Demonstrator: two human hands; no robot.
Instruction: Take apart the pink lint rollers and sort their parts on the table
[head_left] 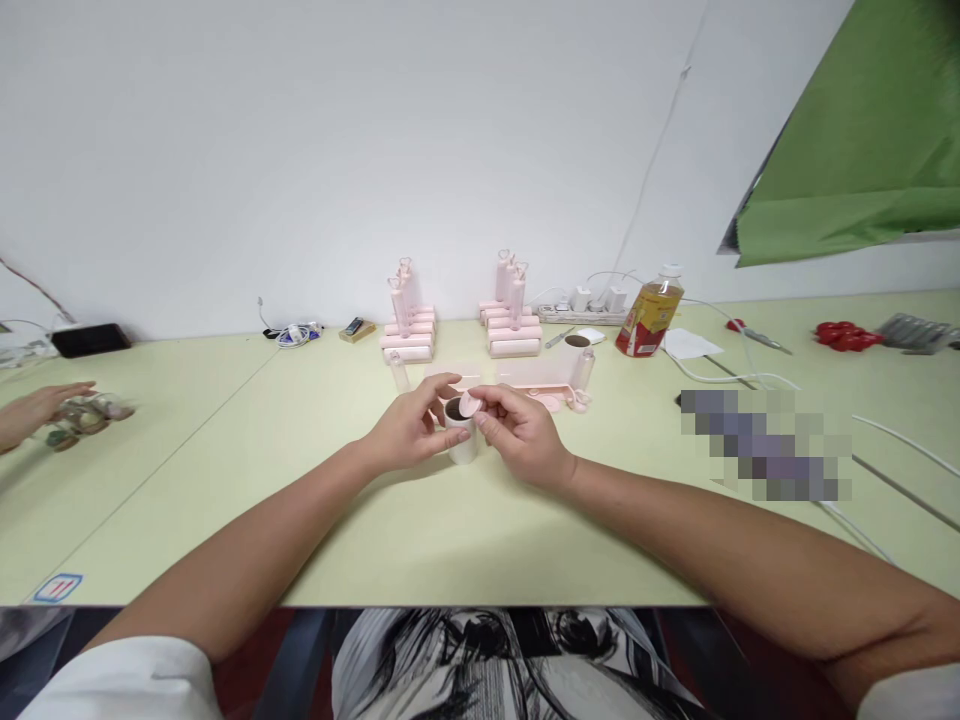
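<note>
Clearly, no writing can be read on the bottle's (649, 313) red-and-yellow label. A small white roll (462, 432) is gripped by the left hand (409, 428) just above the pale green surface (225, 450); a pink cap (470, 403) is pinched at its open top by the right hand (521, 433).

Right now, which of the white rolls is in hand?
The white roll at the table's middle, gripped by the left hand, right hand holding a pink cap at its top. The other roll stands untouched near the bottle.
</note>
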